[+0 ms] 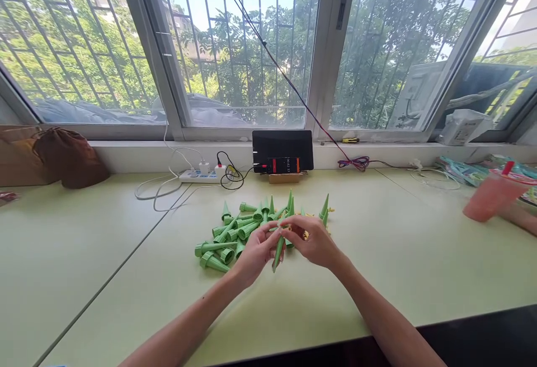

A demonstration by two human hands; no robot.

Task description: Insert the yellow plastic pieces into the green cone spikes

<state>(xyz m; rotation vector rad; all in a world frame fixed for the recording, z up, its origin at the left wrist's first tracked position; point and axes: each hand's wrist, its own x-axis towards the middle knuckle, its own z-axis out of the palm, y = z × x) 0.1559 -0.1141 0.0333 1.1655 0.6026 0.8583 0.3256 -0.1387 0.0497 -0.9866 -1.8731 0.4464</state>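
Observation:
In the head view a green plastic watering spike (278, 254) is held over the table, its pointed end tilted down. My left hand (258, 255) has its fingers closed around the spike from the left. My right hand (314, 241) pinches at the spike's upper end with thumb and index finger; the fingers hide that end. Right behind my hands lies a loose pile of similar green spikes (216, 245), some on their sides and some point up. Small yellow pieces (308, 235) show partly behind my right hand.
The pale green table (126, 294) has a seam at left. At the back stand a phone (285, 165) against a black tablet (283, 143), and a power strip (197, 175) with cables. A brown bag (71, 157) sits left; a pink cup (495, 193) stands right, near another person's arm (520, 217).

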